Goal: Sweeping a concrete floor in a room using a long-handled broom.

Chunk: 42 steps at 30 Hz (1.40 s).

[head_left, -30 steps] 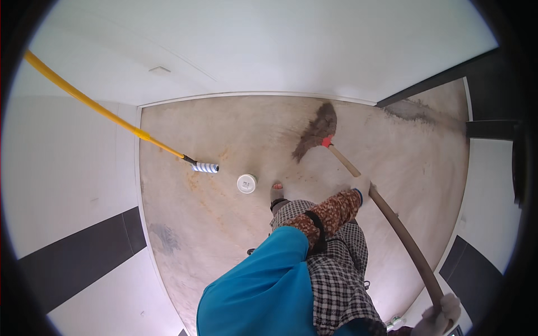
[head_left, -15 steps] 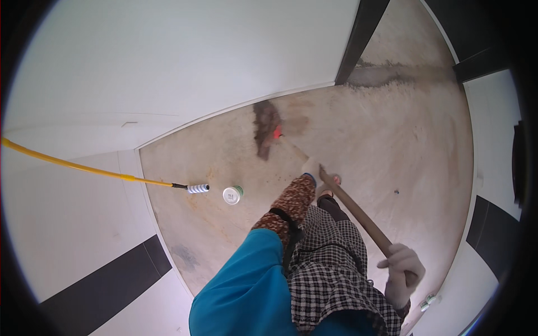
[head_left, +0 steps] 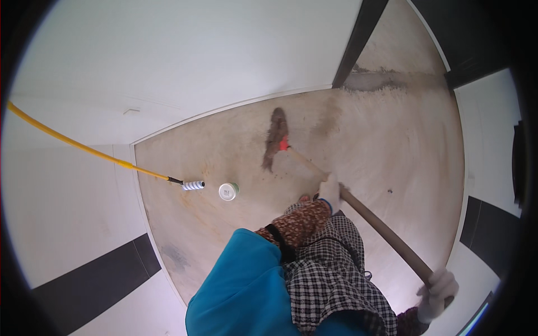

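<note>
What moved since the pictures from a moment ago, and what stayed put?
The broom head slid left across the floor, toward the white wall. The right hand on the top of the stick rose a little in the picture. The left hand kept its grip lower down. The yellow hose and the small white cup stayed where they were.

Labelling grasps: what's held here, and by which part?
A broom: the left hand grips its wooden handle about midway, and the right hand grips the top end.
</note>
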{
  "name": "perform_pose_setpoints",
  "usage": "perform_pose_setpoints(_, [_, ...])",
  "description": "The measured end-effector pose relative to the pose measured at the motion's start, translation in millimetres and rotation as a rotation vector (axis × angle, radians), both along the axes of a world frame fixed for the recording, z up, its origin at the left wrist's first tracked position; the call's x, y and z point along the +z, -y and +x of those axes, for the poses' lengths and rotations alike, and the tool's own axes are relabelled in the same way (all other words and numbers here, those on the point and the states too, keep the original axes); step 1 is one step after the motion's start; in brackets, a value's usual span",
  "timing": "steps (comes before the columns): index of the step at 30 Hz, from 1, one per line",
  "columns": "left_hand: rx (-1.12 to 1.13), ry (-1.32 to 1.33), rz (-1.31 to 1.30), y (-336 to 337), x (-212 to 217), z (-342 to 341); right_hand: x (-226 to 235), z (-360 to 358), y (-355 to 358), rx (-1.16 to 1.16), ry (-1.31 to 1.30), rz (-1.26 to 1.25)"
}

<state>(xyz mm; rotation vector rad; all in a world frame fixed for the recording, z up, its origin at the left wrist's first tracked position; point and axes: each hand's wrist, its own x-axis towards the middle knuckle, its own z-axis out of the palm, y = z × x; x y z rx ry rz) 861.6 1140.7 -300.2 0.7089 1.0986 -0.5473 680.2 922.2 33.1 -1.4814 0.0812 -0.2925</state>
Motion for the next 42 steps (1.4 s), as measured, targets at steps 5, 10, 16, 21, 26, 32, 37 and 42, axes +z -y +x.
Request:
perform_pose_setpoints(5, [0.064, -0.179, 0.302, -138, -55, -10, -69, 43, -89, 0.046, -0.317, 0.137])
perform_pose_setpoints(10, [0.142, -0.135, -0.045, -103, -135, -40, -36, 39, -100, 0.220, -0.162, -0.112])
perform_pose_setpoints(16, [-0.140, -0.041, -0.220, 92, -12, -17, 56, 4, -101, -0.004, 0.154, -0.349])
perform_pose_setpoints(21, [-0.070, 0.032, -0.258, 62, 52, -12, 58, -111, 9, -0.585, -0.244, -0.443])
perform_pose_setpoints(26, [-0.080, -0.015, -0.048, -24, -22, -30, -26, -8, -21, -0.424, -0.129, 0.242])
perform_pose_setpoints(32, [-0.164, -0.287, 0.148, -24, -75, -31, -73, 39, -6, -0.386, -0.405, 0.436])
perform_pose_setpoints(37, [-0.452, 0.075, -0.330, 110, -111, -27, -10, 27, 67, -0.471, -0.180, 0.119])
perform_pose_setpoints(42, [-0.401, 0.005, -0.280, 284, -29, 31, 7, 25, 143, -0.467, 0.192, -0.250])
